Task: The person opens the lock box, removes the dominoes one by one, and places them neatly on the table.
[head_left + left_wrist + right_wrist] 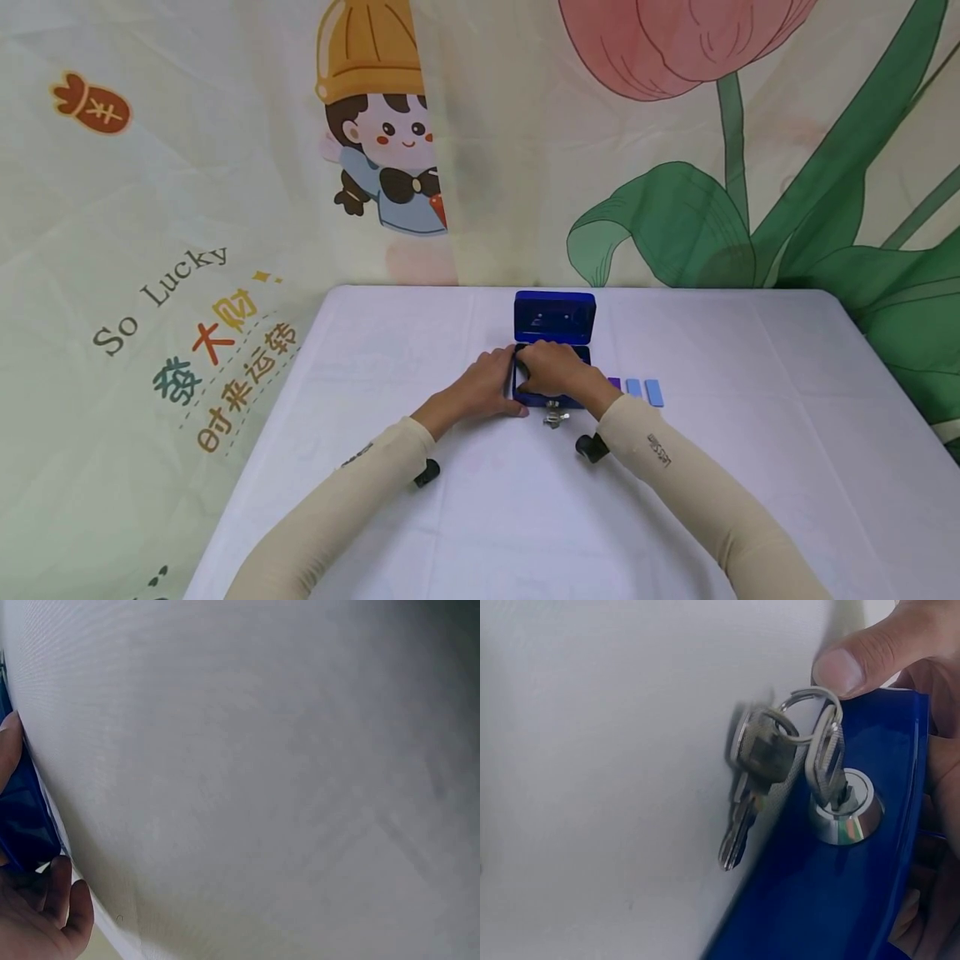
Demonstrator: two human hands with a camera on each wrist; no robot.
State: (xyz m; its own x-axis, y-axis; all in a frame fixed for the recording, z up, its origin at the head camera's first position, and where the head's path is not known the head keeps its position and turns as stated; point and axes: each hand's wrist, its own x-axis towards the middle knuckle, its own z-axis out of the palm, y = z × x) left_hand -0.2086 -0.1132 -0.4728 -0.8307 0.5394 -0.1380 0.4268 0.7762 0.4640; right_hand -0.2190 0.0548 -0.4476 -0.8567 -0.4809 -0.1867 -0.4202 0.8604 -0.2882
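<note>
A blue metal cash box (534, 401) stands on the table with its lid (553, 318) raised. My left hand (483, 387) grips the box's left side, thumb at the front corner and fingers toward the back; the left wrist view catches these fingers (60, 900) against the blue wall. My right hand (555, 369) reaches over the box, its fingertips down inside, so whatever they touch is hidden. On the front wall, a key sits in the round lock (847, 814), and a second key (742, 817) hangs from the same ring.
Right of the box lie a purple piece (615, 383), partly covered by the right arm, and two light blue pieces (654, 392). Black wrist cameras (427, 473) hang below both sleeves. A white cloth covers the table (450, 542), whose back edge meets a printed curtain (495, 167).
</note>
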